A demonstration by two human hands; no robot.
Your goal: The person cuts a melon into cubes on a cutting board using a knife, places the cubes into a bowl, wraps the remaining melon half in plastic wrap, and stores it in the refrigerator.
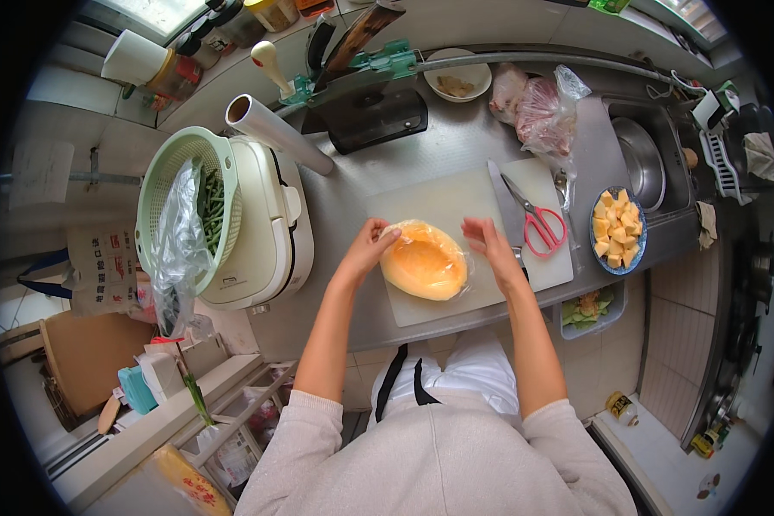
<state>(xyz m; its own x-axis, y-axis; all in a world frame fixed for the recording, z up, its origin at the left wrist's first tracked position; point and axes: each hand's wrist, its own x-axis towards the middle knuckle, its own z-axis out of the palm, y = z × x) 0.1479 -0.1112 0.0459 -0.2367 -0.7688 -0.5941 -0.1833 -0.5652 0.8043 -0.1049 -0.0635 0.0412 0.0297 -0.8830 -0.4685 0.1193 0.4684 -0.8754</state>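
A hollowed half of orange-fleshed melon [419, 274] rests on the white cutting board [413, 200], clear cling film stretched over it. My left hand [365, 248] grips its upper left edge, thumb lying on the film. To the right of the melon, my right hand [495, 248] is raised with fingers apart and holds nothing. A knife [504, 197] and pink-handled scissors [543, 231] lie on the board beyond that hand. My right wrist partly hides a dark handle [521, 259]. A blue-patterned bowl [643, 240] of orange melon cubes [616, 226] stands farther right.
A cling film roll [277, 132] stands behind on the steel counter [387, 155]. At left, a green colander [143, 213] of green beans sits on a white appliance [258, 258]. Bagged meat [545, 116], a white bowl [484, 87] and a knife rack [393, 59] are at the back; the sink [677, 193] is right.
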